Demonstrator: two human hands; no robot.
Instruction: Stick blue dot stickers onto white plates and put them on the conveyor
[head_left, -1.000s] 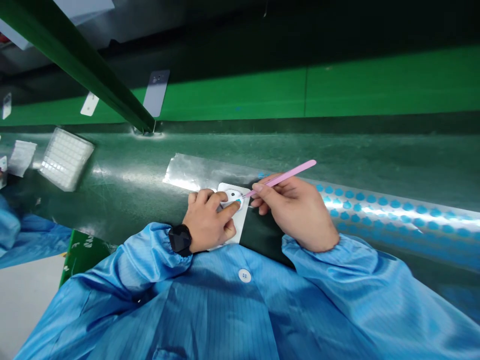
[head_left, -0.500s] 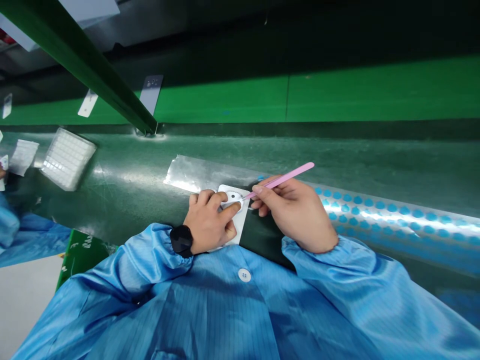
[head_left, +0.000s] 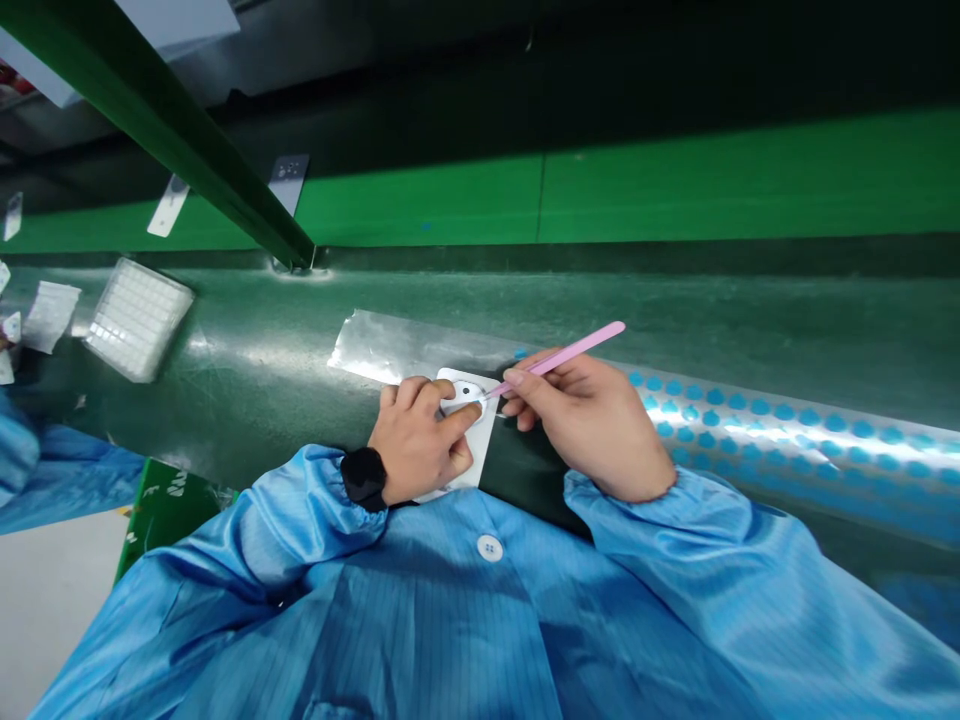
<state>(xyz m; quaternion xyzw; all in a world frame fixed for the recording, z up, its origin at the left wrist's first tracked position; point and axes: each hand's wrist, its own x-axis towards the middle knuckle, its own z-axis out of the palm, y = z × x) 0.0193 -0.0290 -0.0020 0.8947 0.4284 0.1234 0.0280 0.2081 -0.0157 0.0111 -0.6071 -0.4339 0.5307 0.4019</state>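
My left hand (head_left: 422, 438), with a black watch at its wrist, is closed on a flat white panel (head_left: 480, 447) with rounded corners, fingers pressing on its face. Near the panel's far end is a round area with a dark hole. In my right hand (head_left: 592, 420) is a pair of pink tweezers (head_left: 574, 350), pinched between thumb and fingers. The tweezers' tips meet the panel beside my left fingertips. Whether they hold anything is too small to tell. Under and beyond the panel runs a clear film strip (head_left: 420, 345); blue round stickers (head_left: 784, 412) cover its right part.
A green post (head_left: 225, 170) rises at the left. Behind the bench, a bright green belt (head_left: 675, 190) carries flat panels (head_left: 169, 205). A clear tray of white pieces (head_left: 139, 320) lies on the left, near another person's blue sleeve (head_left: 67, 470).
The belt has shifted left with its panels and seam. My hands, the panel and the tweezers are almost unchanged. At far left the other person's hand has moved slightly.
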